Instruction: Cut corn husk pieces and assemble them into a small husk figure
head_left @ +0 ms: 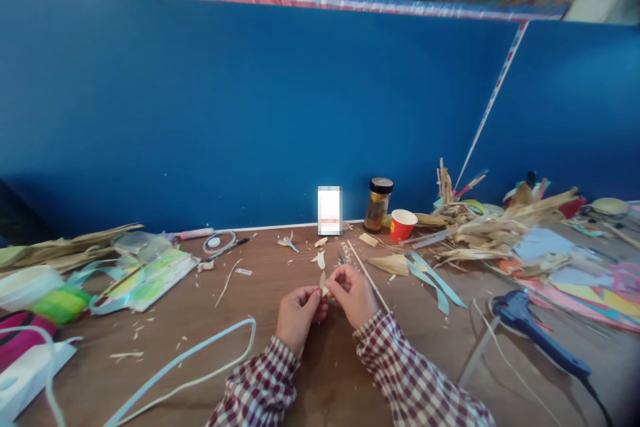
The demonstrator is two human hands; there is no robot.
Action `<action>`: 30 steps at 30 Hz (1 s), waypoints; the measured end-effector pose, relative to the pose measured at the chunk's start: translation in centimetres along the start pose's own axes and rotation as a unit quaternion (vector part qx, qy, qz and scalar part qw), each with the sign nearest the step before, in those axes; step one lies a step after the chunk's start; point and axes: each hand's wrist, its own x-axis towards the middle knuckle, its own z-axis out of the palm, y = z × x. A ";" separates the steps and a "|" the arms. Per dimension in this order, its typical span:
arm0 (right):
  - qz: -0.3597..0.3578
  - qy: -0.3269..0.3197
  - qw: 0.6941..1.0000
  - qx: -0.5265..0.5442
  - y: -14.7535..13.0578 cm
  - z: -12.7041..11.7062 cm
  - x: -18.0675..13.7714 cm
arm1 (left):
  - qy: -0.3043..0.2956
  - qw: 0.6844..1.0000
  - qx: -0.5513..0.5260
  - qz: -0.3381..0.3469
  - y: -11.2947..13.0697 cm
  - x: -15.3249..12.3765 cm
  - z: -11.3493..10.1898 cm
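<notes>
My left hand point(296, 319) is closed, pinching the lower part of a small pale leaf-shaped piece point(323, 280), which looks like dried husk. Thumb and forefinger of my right hand point(356, 295) meet at the same piece from the other side. Both hands are just above the brown table, and the fingers partly hide the piece. Just beyond them lie a pale husk scrap point(319, 259) and a small flower-like husk shape point(289, 241). A thin stick point(363, 267) slants past my right hand.
A dark-lidded jar point(379, 205) and red paper cup point(403, 225) stand near the blue partition point(250, 107). Husk piles point(475, 233) and a blue glue gun point(540, 333) are right. Light-blue ribbon point(440, 287) lies nearer. Painted paper point(167, 277) and a white cable point(200, 347) are left.
</notes>
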 end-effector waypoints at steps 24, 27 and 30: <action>-0.021 -0.010 0.999 -0.028 0.6 0.6 -0.3 | -0.011 0.999 -0.042 -0.018 0.1 0.1 -0.2; -0.024 -0.031 0.998 -0.053 0.7 0.4 -0.4 | 0.000 0.999 -0.047 -0.021 0.2 0.1 -0.3; -0.025 -0.040 0.996 -0.079 0.7 0.2 -0.5 | 0.005 0.999 -0.045 -0.018 0.2 0.0 -0.2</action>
